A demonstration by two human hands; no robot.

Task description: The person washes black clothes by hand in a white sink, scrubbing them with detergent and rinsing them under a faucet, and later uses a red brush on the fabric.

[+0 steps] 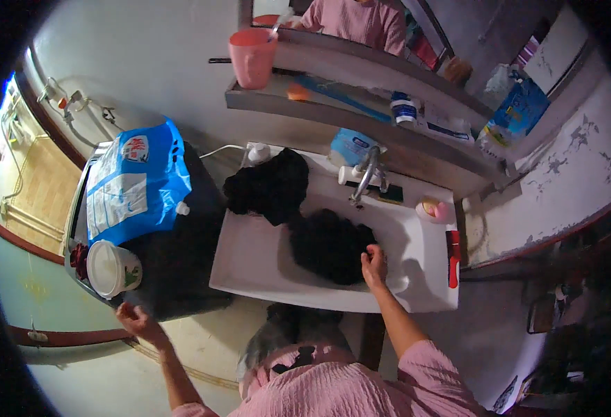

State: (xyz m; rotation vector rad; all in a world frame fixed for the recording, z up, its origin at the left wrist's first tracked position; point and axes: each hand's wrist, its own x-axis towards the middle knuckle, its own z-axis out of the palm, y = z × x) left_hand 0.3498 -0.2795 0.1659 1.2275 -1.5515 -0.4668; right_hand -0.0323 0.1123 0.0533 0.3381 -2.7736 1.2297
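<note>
A dark, bunched cloth [330, 247] lies in the white sink [250, 267]. At its right edge my right hand [374, 266] is closed with the fingertips on the fabric. A second black cloth [274, 184] is heaped over the sink's back left corner. My left hand [138, 324] is off to the left, loosely curled with its fingers apart and nothing visible in it. Just beyond that hand stands a white plastic tub [113, 270] with a green print. The faucet [368, 177] rises at the back of the sink.
A blue and white detergent bag [138, 177] lies on the dark-topped machine left of the sink. Pink soap [432, 210] and a red-handled brush [453, 258] sit along the sink's right rim. Above, a shelf [319, 101] carries a pink cup [252, 58] and a blue toothbrush-like item.
</note>
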